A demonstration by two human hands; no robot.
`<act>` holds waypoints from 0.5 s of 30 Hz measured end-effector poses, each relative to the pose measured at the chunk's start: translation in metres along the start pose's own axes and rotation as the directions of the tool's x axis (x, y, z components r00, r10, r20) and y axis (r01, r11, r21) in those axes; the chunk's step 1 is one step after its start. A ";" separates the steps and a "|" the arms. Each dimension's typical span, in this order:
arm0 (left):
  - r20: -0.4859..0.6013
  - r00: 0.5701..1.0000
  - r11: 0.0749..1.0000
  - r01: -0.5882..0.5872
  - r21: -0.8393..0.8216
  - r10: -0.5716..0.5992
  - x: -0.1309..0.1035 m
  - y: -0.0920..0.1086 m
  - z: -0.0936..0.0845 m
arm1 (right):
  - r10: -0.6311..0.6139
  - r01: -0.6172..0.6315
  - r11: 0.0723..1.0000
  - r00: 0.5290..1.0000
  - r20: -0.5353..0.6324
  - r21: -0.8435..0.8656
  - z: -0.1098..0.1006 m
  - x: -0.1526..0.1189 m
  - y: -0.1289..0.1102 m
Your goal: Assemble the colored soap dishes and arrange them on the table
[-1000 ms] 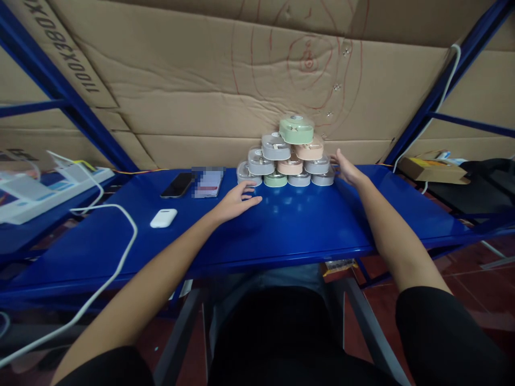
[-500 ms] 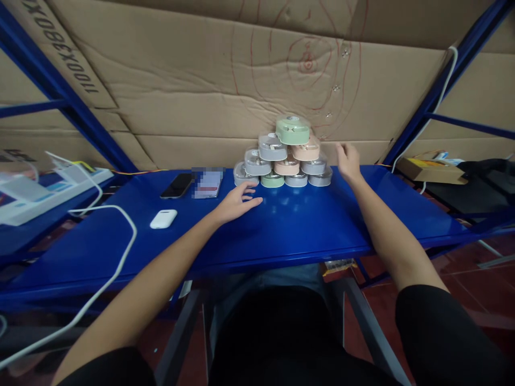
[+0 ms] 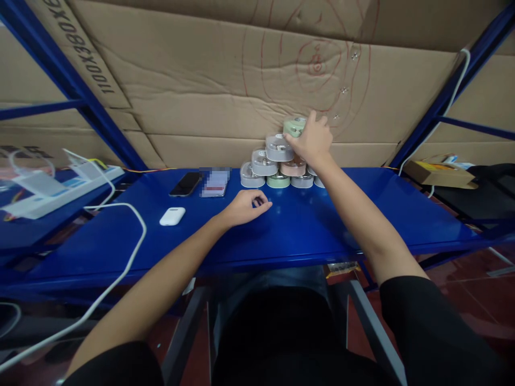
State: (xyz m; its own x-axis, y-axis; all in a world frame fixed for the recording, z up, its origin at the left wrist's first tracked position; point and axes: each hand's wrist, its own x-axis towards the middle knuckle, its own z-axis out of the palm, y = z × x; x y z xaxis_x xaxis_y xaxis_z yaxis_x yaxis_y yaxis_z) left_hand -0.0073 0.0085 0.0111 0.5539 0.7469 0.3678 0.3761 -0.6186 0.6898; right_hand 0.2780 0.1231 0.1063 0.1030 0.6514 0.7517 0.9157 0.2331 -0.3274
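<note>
Several small rounded boxes with clear lids, grey, green and pinkish, are stacked as a pyramid at the back of the blue table [image 3: 298,225]. The green box [image 3: 293,127] is on top, with my right hand [image 3: 316,140] gripping it from the right. Under it lies a grey box [image 3: 277,148], and my hand and wrist hide part of the stack's right side. My left hand [image 3: 247,207] rests near the table surface in front of the stack, fingers curled but apart, holding nothing.
Left of the stack lie a black phone [image 3: 185,184], another phone [image 3: 215,183] and a white earphone case [image 3: 173,216]. A white cable [image 3: 139,241] crosses the left side. Cardboard [image 3: 193,80] stands behind; an open carton [image 3: 438,174] is at the right.
My right hand has moved left from beside the stack onto the top green box. My left hand's fingers have curled, and it sits slightly farther from the boxes. The view has shifted a little.
</note>
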 end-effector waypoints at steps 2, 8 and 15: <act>0.090 0.994 0.998 -0.063 -0.003 0.063 -0.007 0.025 -0.002 | 0.024 -0.024 0.994 1.000 -0.002 -0.104 0.001 0.000 -0.002; 0.370 0.789 0.789 -0.222 -0.573 0.490 -0.063 0.125 0.014 | -0.029 0.023 0.984 0.999 -0.033 -0.177 -0.015 -0.009 -0.001; 0.548 0.598 0.678 0.011 -0.735 0.585 -0.102 0.178 0.016 | 0.050 -0.050 0.999 0.970 -0.236 0.006 -0.055 -0.026 0.068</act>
State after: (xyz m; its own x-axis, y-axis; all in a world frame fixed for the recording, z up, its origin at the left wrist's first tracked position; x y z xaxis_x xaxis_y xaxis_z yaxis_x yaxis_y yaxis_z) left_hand 0.0146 -0.1817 0.0864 0.9583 -0.0488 0.2817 -0.2852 -0.2323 0.9299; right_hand 0.3591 0.0820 0.0957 0.2373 0.4733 0.8484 0.9069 0.2050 -0.3681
